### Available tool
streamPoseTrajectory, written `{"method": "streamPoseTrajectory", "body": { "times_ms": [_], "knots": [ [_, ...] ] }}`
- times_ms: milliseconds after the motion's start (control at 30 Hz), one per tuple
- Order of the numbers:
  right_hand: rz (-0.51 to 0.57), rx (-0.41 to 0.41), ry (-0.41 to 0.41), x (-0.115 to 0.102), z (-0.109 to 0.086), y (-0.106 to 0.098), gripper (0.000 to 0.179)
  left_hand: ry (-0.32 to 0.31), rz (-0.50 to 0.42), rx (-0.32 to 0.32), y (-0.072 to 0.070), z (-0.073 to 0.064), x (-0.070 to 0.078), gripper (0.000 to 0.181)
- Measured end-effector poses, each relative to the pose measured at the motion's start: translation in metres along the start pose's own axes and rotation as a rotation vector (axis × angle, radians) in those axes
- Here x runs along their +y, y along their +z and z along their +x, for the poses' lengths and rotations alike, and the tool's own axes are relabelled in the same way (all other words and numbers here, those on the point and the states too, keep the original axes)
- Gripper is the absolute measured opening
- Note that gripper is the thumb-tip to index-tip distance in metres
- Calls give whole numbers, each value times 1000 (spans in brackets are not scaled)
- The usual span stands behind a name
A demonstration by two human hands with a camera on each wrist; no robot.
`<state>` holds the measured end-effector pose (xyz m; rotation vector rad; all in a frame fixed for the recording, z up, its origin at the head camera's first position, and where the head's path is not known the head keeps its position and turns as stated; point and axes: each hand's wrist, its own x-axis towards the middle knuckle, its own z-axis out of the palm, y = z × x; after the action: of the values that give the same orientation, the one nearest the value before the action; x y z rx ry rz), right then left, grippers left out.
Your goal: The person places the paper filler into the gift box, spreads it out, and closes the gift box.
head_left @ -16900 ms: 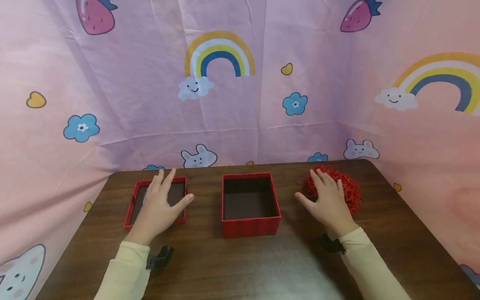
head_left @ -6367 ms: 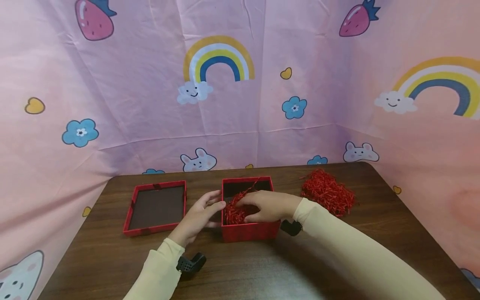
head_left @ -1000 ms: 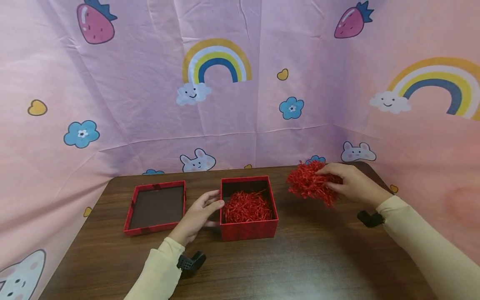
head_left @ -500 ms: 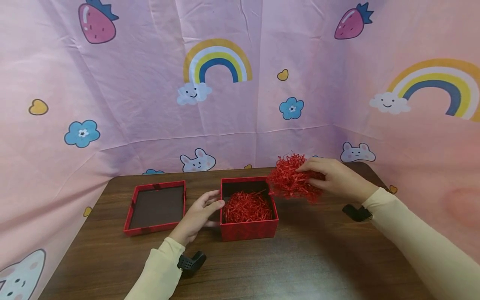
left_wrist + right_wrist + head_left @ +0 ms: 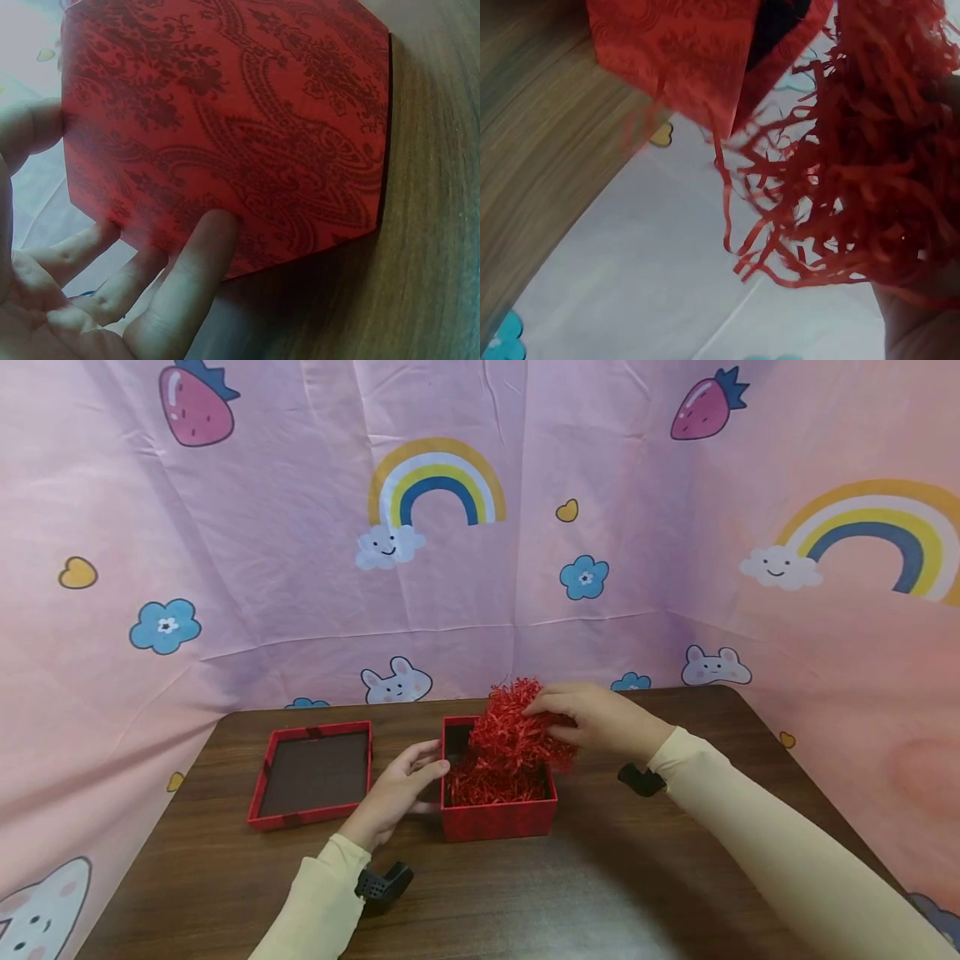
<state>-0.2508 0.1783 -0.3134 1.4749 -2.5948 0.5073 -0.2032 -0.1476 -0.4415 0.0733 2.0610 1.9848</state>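
A red patterned box (image 5: 498,822) stands at the table's middle, its top uncovered, with red shredded paper (image 5: 487,789) in its lower part. My left hand (image 5: 397,789) rests against the box's left side, thumb near the rim; in the left wrist view, nearly straight fingers (image 5: 191,277) touch the patterned wall (image 5: 225,142). Above the box's right half, my right hand (image 5: 600,718) grips a loose clump of shredded paper (image 5: 513,722). Strands dangle from that clump (image 5: 870,172) in the right wrist view, hiding most of the fingers there.
To the left, the red-rimmed lid (image 5: 315,777) lies with its dark inside facing up. A dark wooden table (image 5: 480,902) carries everything. Printed cloth (image 5: 450,585) hangs along its back and sides. Each wrist wears a small black device (image 5: 382,883).
Since the earliest frame, shredded paper has gone from the right-hand pile into the box. Over the last second, my right hand carried another clump leftward above the box; my left hand stayed put.
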Motion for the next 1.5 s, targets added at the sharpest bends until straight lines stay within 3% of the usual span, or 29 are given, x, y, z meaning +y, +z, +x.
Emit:
{"method": "streamPoseTrajectory", "body": {
  "times_ms": [133, 333, 600, 700, 833, 1067, 1200, 1500],
  "knots": [
    [-103, -32, -43, -5, 13, 14, 33, -5, 3, 7, 1, 0, 0, 65],
    [-141, -111, -36, -11, 28, 40, 33, -6, 4, 6, 0, 0, 0, 65],
    [12, -224, 13, -19, 37, 74, 31, 1, 3, -8, -2, -2, 1, 68],
    [20, -277, 9, -21, 38, 83, 32, 1, -2, -13, -2, -3, 1, 68],
    [7, -318, 7, -24, 41, 90, 35, 3, -8, -12, -1, -3, 2, 67],
    [75, -388, 7, -24, 44, 92, 37, 2, -6, -17, 0, -3, 2, 67],
    [105, -362, 23, -23, 42, 85, 37, 4, -2, -20, 0, -2, 2, 67],
    [127, -182, 66, -11, 26, 59, 45, -1, -4, -3, 0, 0, 1, 68]
  ]
}}
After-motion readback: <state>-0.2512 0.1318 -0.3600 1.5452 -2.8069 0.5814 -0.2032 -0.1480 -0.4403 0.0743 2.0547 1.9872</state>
